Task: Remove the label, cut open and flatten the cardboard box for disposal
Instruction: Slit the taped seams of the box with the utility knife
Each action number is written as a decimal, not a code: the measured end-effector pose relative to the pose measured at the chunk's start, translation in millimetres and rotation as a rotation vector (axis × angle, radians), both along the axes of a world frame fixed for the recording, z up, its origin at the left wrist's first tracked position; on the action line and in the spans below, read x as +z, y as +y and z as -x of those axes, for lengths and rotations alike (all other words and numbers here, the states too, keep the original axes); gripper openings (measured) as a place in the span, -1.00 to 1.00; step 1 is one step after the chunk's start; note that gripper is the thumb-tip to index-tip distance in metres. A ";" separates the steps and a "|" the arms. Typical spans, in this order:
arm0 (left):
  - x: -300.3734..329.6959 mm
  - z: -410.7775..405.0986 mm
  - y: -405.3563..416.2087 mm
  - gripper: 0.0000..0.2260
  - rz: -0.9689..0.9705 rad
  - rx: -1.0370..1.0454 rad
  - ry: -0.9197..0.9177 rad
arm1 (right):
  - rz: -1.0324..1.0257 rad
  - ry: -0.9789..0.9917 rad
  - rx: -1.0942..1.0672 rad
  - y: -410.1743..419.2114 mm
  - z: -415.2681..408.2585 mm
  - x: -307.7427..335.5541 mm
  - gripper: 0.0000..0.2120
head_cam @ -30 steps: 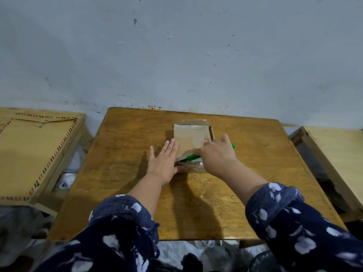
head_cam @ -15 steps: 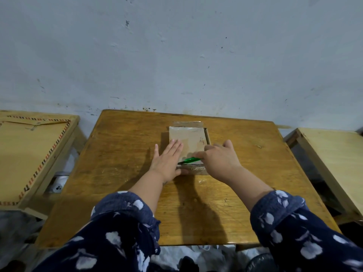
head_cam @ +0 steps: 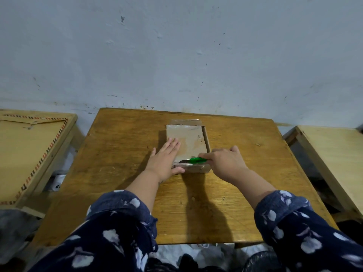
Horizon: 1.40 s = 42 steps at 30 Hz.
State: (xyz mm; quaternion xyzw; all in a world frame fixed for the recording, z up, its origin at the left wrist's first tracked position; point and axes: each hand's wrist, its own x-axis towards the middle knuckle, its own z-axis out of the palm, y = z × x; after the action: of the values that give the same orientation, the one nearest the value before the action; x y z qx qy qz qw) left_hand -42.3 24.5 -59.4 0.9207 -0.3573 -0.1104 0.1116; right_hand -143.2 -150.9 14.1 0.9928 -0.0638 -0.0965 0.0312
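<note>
Two hands working: I am pressing my left hand (head_cam: 164, 161) flat, steadying the cardboard box (head_cam: 186, 142) on the surface (head_cam: 121, 154), while my right hand (head_cam: 225, 163) is gripping the green cutter (head_cam: 197, 159) along its near edge.

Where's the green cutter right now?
In the head view, the green cutter is in the right hand, lying across the near edge of the cardboard box, just right of the left hand pressing the box's top.

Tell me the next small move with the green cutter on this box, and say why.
Probably draw the green cutter along the taped near edge of the cardboard box, toward the right hand that grips it. Its tip sits close to the left hand pressing the lid flat, so cutting away from those fingers looks safer.
</note>
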 end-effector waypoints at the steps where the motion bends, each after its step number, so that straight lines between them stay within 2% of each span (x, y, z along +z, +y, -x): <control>1: -0.3 -0.4 0.2 -0.15 0.001 -0.004 0.005 | 0.005 -0.003 -0.002 -3.5 0.3 1.7 -0.63; 7: -3.5 -0.7 -0.5 -0.14 0.001 0.004 0.010 | 0.103 -0.048 0.041 4.8 -1.5 9.0 -0.59; 15: 1.2 1.8 -5.0 -0.14 -0.074 -0.004 -0.020 | 0.073 -0.071 -0.013 -23.5 16.0 9.0 -0.57; 18: 1.9 2.7 -11.6 -0.09 -0.129 0.018 -0.074 | 0.092 -0.079 0.003 -14.9 11.5 10.3 -0.57; 27: -1.2 4.3 -20.5 -0.12 -0.034 0.002 -0.054 | 0.043 -0.100 -0.039 -25.2 22.8 3.4 -0.62; 33: -0.6 1.6 -17.3 -0.12 0.077 0.000 0.035 | -0.018 -0.156 -0.020 -14.8 12.4 9.4 -0.64; 42: 1.1 -1.2 -11.7 -0.14 -0.024 -0.033 -0.044 | -0.024 -0.090 0.012 -0.8 4.0 6.4 -0.64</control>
State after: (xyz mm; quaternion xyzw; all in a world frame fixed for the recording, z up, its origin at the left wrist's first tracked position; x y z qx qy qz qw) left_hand -41.1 12.9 -58.3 0.9183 -0.3732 -0.0961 0.0906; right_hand -147.3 -151.7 20.5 0.9968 -0.0583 -0.0521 0.0171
